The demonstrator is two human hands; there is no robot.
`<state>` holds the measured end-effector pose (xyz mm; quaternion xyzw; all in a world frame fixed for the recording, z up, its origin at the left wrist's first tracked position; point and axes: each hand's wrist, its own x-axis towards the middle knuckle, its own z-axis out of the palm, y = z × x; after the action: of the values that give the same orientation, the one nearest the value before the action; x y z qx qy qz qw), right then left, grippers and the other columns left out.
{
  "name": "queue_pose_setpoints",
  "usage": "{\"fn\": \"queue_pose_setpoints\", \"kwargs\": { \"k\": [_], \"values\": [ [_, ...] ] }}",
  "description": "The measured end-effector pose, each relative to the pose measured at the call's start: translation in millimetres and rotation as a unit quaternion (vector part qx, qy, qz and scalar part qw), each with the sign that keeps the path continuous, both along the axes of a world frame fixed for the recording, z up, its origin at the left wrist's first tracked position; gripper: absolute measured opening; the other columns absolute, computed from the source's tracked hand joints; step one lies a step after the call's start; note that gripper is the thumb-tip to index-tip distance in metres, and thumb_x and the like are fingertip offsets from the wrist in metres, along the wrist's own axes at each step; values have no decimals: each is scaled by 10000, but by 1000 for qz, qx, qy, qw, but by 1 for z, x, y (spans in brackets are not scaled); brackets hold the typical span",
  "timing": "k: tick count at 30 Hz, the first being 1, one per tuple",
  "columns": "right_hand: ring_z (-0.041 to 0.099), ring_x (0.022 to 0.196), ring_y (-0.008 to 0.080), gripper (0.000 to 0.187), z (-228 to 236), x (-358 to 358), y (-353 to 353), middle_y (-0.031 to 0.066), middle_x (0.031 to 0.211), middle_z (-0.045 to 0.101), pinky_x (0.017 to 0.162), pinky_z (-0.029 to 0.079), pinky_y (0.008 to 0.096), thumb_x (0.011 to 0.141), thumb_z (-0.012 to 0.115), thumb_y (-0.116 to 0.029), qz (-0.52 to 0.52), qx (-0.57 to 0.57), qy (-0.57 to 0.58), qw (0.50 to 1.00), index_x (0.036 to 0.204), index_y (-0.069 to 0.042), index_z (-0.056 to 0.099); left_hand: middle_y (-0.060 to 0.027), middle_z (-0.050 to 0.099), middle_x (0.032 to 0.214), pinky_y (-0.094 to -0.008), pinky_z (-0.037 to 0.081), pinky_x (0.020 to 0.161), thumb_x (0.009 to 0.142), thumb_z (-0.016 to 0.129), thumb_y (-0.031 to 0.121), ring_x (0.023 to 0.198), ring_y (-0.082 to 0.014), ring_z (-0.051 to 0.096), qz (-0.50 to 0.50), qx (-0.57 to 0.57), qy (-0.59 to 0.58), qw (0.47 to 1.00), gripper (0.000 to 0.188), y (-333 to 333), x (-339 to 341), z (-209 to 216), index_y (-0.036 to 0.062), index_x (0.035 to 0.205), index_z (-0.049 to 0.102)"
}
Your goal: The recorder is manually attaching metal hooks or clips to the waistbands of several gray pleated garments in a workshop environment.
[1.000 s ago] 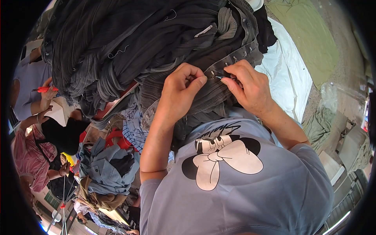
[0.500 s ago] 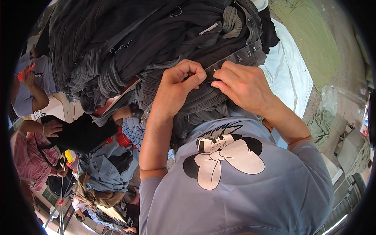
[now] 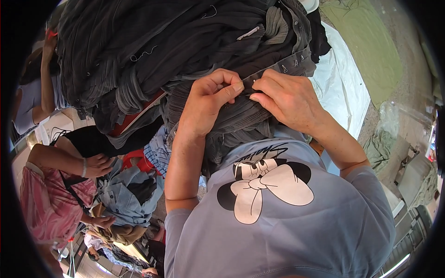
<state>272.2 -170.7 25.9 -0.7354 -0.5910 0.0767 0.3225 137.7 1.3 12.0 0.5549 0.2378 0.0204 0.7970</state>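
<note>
A dark grey ribbed garment (image 3: 245, 118) lies on the heap in front of me, with a flat band (image 3: 291, 62) along its edge that carries several small metal hook-like fasteners (image 3: 296, 62). My left hand (image 3: 211, 95) is closed at the band, thumb against curled forefinger. Beside it, my right hand (image 3: 289, 99) pinches the same band close to a small light fastener (image 3: 254, 81). A narrow gap separates the two hands. The fingertips partly hide what lies between them.
A big heap of dark ribbed garments (image 3: 139, 51) fills the far side. To the right lie white sheeting (image 3: 343, 78) and green cloth (image 3: 366, 41). On the left, a co-worker in pink (image 3: 55, 199) stands by a pile of blue clothes (image 3: 123, 190); another person (image 3: 44, 95) is farther back.
My hands stay nearly where they were on the band. At left, the co-worker in pink has leaned in over the clothes and the black cloth has shifted; the farther person's arm has risen.
</note>
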Motion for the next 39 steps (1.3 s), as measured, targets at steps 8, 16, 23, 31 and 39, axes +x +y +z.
{"fn": "queue_pose_setpoints", "kwargs": {
  "k": [8, 16, 23, 31, 39],
  "values": [
    [640, 731, 260, 194, -3, 1, 5, 64, 823, 562, 609, 517, 358, 873, 736, -199, 12, 3, -5, 1000, 878, -67, 595, -44, 645, 1066, -243, 418, 760, 950, 668, 82, 843, -95, 537, -10, -17, -6, 1000, 109, 5, -2, -4, -6, 1004, 701],
    [643, 733, 258, 200, -3, 5, 0, 62, 827, 564, 607, 516, 362, 883, 735, -215, -2, -4, -6, 1000, 875, -75, 592, 23, 641, 915, -221, 412, 732, 934, 698, 72, 789, -63, 528, 8, -43, 2, 999, 54, 3, 1, -3, 21, 948, 691],
    [648, 733, 242, 207, -4, 3, 7, 58, 822, 556, 594, 518, 355, 870, 748, -208, 16, 11, -22, 1000, 870, -79, 585, 14, 644, 937, -226, 415, 739, 933, 700, 80, 805, -67, 534, 4, -32, 1, 999, 60, 1, 2, -1, 22, 945, 690],
    [647, 720, 301, 159, -4, 17, -7, 72, 839, 621, 607, 506, 383, 900, 719, -198, -14, -4, 66, 998, 905, -66, 631, -3, 615, 826, -242, 437, 697, 965, 658, 107, 753, -78, 537, 113, -60, -54, 990, 100, 5, -2, -5, 8, 975, 661],
    [677, 742, 240, 166, -15, 32, -41, 82, 893, 652, 641, 525, 313, 930, 708, -162, -114, 4, 205, 972, 1004, -25, 650, -65, 641, 961, -312, 481, 750, 879, 675, -17, 894, -196, 605, 99, 465, -1, 880, 158, -5, 6, 22, 49, 1022, 668]
  ]
}}
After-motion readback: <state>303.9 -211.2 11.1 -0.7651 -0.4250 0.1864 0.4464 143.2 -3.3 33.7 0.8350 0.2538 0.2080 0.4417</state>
